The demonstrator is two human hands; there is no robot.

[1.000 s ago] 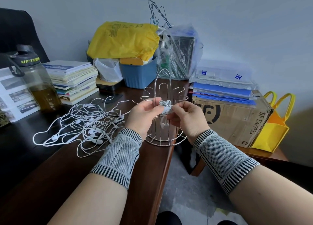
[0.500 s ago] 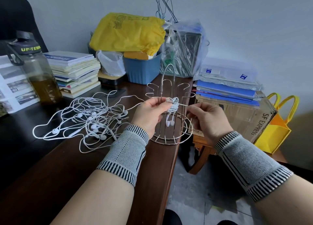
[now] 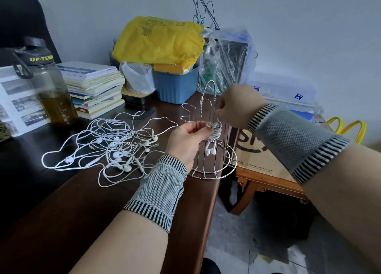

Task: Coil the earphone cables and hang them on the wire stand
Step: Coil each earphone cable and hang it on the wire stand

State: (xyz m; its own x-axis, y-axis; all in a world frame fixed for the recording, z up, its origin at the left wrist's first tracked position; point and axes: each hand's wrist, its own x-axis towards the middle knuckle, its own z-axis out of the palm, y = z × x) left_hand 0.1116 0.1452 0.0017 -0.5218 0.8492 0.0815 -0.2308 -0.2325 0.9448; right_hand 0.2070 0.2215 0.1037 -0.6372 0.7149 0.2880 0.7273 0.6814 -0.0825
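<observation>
Pinching coiled earphones [image 3: 214, 132] at wire stand [image 3: 208, 112], left hand [image 3: 185, 141]; right hand [image 3: 237, 106] fingers hidden, grip unclear.

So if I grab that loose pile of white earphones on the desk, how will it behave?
Probably floppy: the earphone pile lies in slack, crossing loops on the desk. Likely light, given the thin cords. The strands overlap heavily, so lifting one may drag others along and snag.
</observation>
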